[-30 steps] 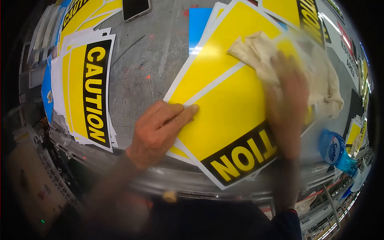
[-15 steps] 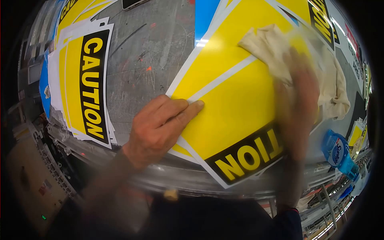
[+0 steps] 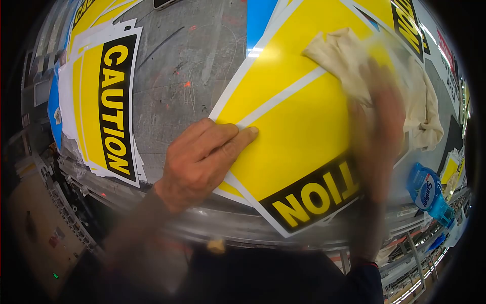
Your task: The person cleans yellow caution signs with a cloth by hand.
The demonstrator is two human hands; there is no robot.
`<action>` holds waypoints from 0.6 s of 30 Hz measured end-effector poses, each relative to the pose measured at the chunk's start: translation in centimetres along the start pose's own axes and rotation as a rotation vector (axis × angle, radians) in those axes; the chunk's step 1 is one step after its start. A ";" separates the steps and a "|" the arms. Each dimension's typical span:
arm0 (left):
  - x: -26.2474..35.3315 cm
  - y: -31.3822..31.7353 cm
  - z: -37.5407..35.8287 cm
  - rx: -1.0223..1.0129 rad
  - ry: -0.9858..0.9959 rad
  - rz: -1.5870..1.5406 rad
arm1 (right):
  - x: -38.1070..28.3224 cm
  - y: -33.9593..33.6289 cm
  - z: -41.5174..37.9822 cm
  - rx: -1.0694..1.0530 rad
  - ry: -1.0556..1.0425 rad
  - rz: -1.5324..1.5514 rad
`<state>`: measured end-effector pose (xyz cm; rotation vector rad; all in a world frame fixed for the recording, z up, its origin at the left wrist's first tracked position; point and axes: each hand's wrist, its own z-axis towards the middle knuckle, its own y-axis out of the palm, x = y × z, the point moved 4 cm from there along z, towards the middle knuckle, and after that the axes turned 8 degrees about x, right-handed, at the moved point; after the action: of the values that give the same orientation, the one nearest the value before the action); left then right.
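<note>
My left hand pinches the left edge of a yellow sign with a white stripe and a black band of lettering at its lower end. Motion smears my right hand, which is over the sign's right side, against a cream cloth. The cloth lies bunched on the yellow surface, and its folds show above and left of the fingers. More cream cloth hangs to the right of that hand. Other yellow sheets lie beneath the sign.
A stack of CAUTION signs lies on the grey table at left. At the right edge, a blue Sunlight bottle lies tilted. Further signs are at the upper right, and a blue sheet shows at top centre.
The CAUTION stack at left appears slightly further left in view. My left hand stays at the sign's edge, and my right hand remains blurred by the cloth with little shift.
</note>
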<state>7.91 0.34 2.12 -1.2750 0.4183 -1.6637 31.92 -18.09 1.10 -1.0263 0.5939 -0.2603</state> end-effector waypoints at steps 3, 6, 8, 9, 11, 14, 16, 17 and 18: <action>0.2 -0.1 0.2 -0.022 -0.001 0.020 | 0.0 0.0 -0.1 -0.003 -0.001 0.001; 0.0 -0.1 0.1 -0.016 0.003 0.002 | -0.1 0.0 -0.1 -0.004 0.005 0.000; -0.1 -0.1 0.0 -0.001 0.003 -0.011 | 0.0 0.0 -0.1 -0.002 0.001 0.012; -0.1 -0.1 0.0 0.005 0.002 -0.018 | 0.0 -0.1 -0.1 -0.001 0.001 0.010; 0.0 0.0 0.1 -0.005 0.000 -0.003 | 0.0 0.0 -0.1 -0.001 -0.002 0.008; 0.1 -0.1 0.1 -0.015 -0.004 0.005 | -0.1 0.0 -0.1 0.004 0.002 0.009; 0.1 -0.1 0.2 -0.011 0.001 0.001 | 0.0 0.0 -0.1 0.001 -0.004 0.007; 0.0 0.0 0.1 -0.007 0.006 -0.005 | 0.0 0.0 -0.1 0.000 -0.007 0.005; -0.1 0.0 0.1 -0.004 0.011 -0.011 | 0.0 0.0 -0.1 0.004 -0.008 0.006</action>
<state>7.97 0.44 2.14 -1.2737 0.4217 -1.6802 31.89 -18.18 1.02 -1.0212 0.5891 -0.2516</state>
